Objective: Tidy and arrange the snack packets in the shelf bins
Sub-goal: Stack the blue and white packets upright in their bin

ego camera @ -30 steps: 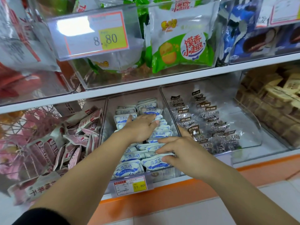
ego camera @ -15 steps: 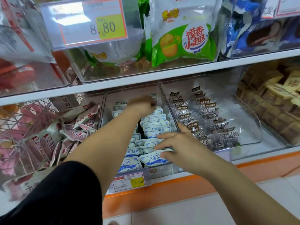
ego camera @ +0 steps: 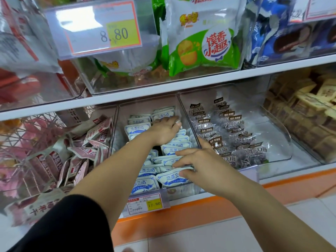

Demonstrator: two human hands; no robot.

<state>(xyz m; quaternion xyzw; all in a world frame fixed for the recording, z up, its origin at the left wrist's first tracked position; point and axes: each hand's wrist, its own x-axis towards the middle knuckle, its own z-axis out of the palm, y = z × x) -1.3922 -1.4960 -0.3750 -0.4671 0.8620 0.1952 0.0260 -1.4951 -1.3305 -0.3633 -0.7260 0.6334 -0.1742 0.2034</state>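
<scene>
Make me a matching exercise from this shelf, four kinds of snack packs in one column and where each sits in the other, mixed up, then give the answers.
Column one:
1. white-and-blue packets
2. dark-labelled packets
3. red-and-white packets
4. green bag

Column two:
A. upper shelf bin
B. lower bin just left of the tagged one
C. lower bin with the 17.80 tag
D. lower bin just right of the tagged one

Pairs: 1-C, 2-D, 3-B, 4-A
</scene>
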